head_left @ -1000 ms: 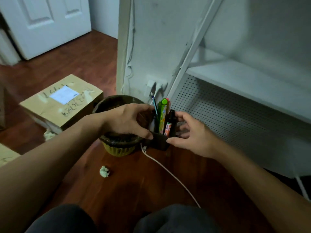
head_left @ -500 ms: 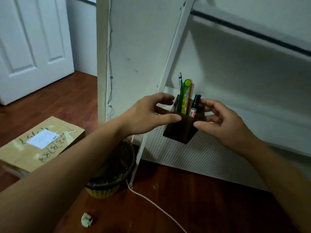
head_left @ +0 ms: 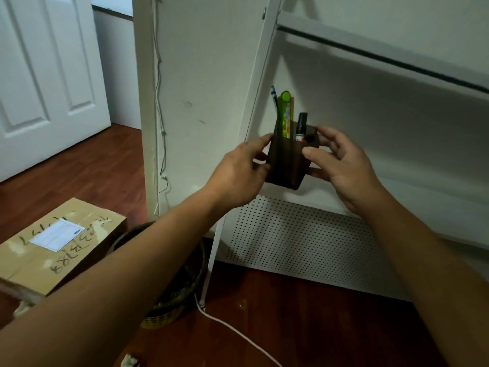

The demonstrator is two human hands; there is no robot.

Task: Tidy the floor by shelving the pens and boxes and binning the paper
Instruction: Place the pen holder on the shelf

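A dark square pen holder (head_left: 287,162) with several pens (head_left: 285,115) standing in it is held up in front of the white shelf unit (head_left: 370,128), at the level of its lower shelf. My left hand (head_left: 238,173) grips its left side. My right hand (head_left: 341,160) holds the right side, fingers curled over the rim. A cardboard box (head_left: 58,245) with a white label lies on the wooden floor at the left. A woven bin (head_left: 169,298) stands below my left forearm, partly hidden. A crumpled paper (head_left: 130,361) lies at the bottom edge.
A white cable (head_left: 238,337) runs across the floor from the shelf's leg. The perforated white panel (head_left: 304,239) closes the shelf's base. A white door (head_left: 50,75) stands at the back left. Another cable hangs down the shelf's side panel.
Both hands have lifted the pen holder from the floor beside the bin up to the lower shelf level. The view has risen with it.
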